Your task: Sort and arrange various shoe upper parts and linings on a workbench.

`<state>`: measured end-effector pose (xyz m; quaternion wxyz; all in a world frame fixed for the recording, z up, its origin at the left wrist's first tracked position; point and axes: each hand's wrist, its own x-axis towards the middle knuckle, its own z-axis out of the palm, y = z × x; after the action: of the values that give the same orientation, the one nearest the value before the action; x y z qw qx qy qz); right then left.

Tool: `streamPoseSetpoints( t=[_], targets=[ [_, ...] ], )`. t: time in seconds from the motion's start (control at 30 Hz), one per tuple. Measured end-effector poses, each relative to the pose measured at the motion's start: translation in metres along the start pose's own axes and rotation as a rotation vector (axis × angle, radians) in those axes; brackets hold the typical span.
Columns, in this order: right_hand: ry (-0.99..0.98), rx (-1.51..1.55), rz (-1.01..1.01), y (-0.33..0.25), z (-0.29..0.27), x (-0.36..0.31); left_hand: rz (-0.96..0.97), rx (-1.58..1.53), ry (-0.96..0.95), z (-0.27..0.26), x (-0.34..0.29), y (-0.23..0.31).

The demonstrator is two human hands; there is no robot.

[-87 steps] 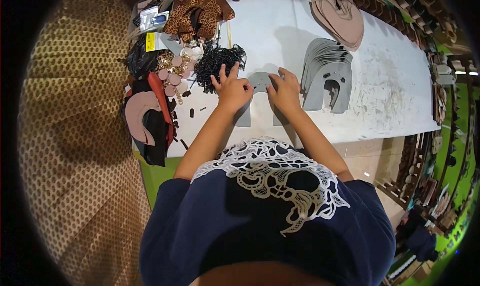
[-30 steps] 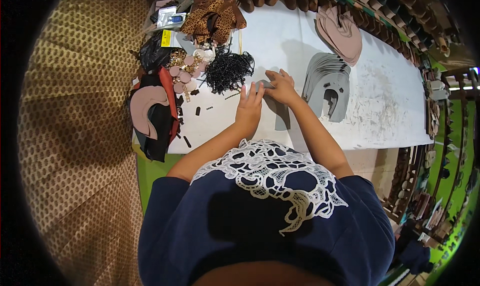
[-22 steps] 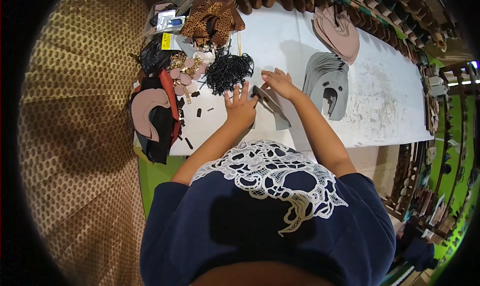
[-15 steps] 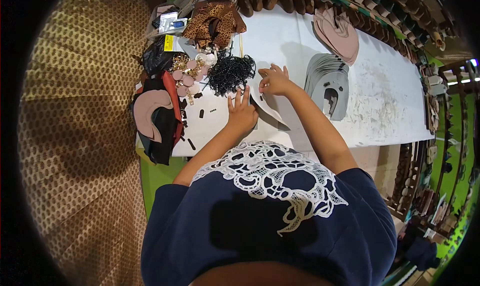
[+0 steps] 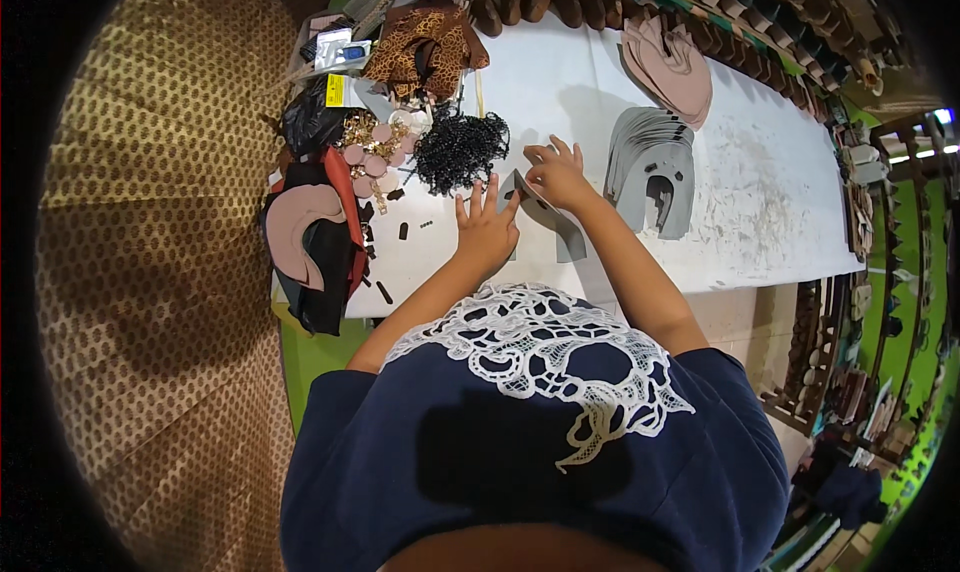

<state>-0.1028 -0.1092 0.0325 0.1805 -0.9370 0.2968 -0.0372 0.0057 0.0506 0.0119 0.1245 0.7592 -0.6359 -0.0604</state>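
Note:
My left hand (image 5: 487, 236) rests low over the white table (image 5: 590, 67), fingers spread, its thumb near the edge of a curved grey cut piece (image 5: 568, 234). From the other side my right hand (image 5: 558, 179) reaches to the piece's upper end, thumb and a bent finger closed at its edge while other fingers stick out. The piece's grey face shows; its left part is partly hidden by my hands. Just beyond my left fingertips lies a tangled heap of small black pieces (image 5: 460, 152). A fanned stack of grey U-shaped pieces (image 5: 678, 187) is right of my right hand.
Pink cut pieces (image 5: 668, 72) lie at the far right, another pink curved piece (image 5: 290, 227) at the left edge. Pink and gold ornaments (image 5: 375, 162) and leopard-print material (image 5: 425, 52) crowd the left. Brown shoe forms (image 5: 567, 7) line the back; small black strips (image 5: 403, 232) lie loose.
The curved piece has turned from its pale side to its grey face between my hands. My right hand has shifted slightly right and down; my left hand has barely moved.

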Motion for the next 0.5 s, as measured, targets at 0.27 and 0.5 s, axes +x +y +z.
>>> streamPoseSetpoints(
  t=[0.27,0.5],
  targets=[
    [-0.033,-0.039,0.030,0.008,-0.002,0.005,0.004,0.007,0.046,0.005,-0.001,-0.001],
    [-0.039,-0.049,0.049,0.013,-0.003,0.007,-0.007,0.006,0.022,0.002,-0.002,0.001]
  ],
)
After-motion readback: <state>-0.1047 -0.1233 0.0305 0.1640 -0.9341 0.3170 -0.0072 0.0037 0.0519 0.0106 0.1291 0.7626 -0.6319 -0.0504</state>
